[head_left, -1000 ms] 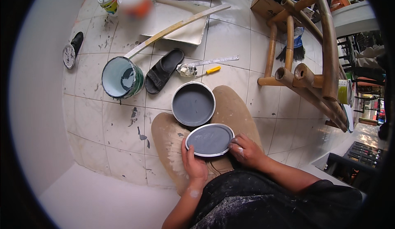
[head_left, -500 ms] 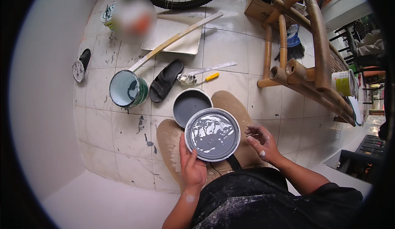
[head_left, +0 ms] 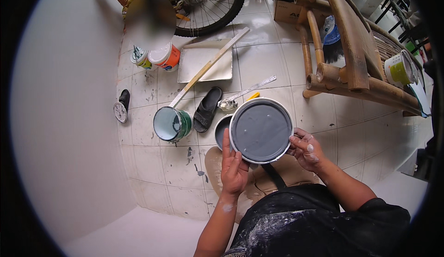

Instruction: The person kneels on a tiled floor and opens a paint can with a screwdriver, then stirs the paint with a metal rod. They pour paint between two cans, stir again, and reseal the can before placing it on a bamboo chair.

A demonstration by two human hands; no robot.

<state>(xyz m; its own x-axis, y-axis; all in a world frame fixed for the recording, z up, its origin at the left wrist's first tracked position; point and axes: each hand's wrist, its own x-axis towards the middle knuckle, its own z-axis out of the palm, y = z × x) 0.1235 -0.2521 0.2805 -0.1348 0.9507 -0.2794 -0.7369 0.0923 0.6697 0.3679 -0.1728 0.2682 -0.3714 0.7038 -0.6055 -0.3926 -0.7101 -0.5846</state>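
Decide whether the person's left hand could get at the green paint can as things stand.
Probably not at once: the left hand holds the grey lid together with the right hand. The green can stands on bare tiles to its left, nothing between.

Bright even daylight, glossy tile glare, heavy fisheye bending, dark rim.

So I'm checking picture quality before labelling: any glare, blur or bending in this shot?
Head view: sharp at the paint lid held by both hands; a blurred patch upper left; bamboo chair bends toward the rim; soft sheen on floor tiles.
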